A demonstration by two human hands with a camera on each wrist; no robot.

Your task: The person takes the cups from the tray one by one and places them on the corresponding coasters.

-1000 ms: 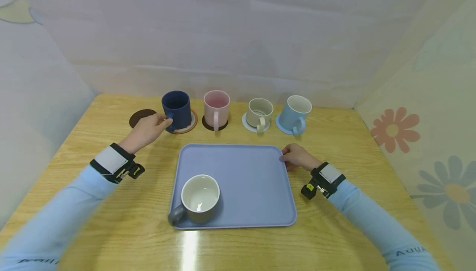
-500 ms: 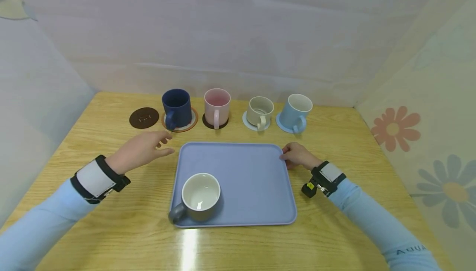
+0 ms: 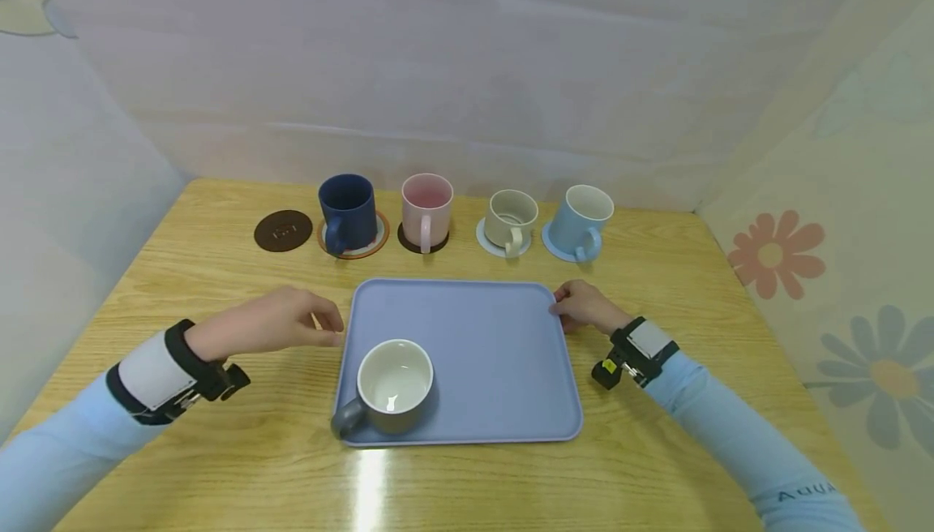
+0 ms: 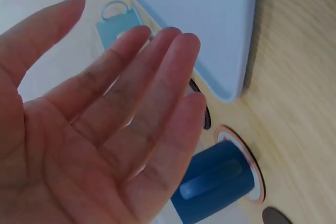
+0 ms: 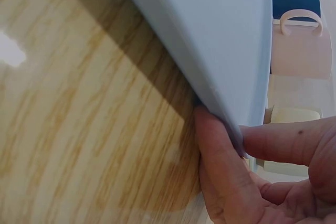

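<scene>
My left hand (image 3: pixel 288 319) hovers by the left edge of the lavender-blue tray (image 3: pixel 496 362), holding nothing. In the left wrist view its fingers (image 4: pixel 152 93) are spread and fairly straight. My right hand (image 3: pixel 587 306) pinches the tray's far right corner; the right wrist view shows the thumb (image 5: pixel 283 141) on top of the rim and fingers beneath. A grey mug (image 3: pixel 397 417) with a white inside stands in the tray's near left corner, its dark handle sticking out over the rim. The navy mug (image 3: pixel 357 220) stands upright on a round orange-and-white coaster (image 3: pixel 375 244).
Along the back of the wooden table (image 3: pixel 657 272) stand a pink mug (image 3: pixel 438 220), a beige cup (image 3: pixel 499 229) and a light blue mug (image 3: pixel 565 230), each on a coaster. A dark brown coaster (image 3: pixel 283 231) lies bare at the left. Cloth walls enclose the back and sides.
My left hand has let go of the navy mug's handle and come back toward me, down to the tray's left side. My right hand and the tray have stayed still.
</scene>
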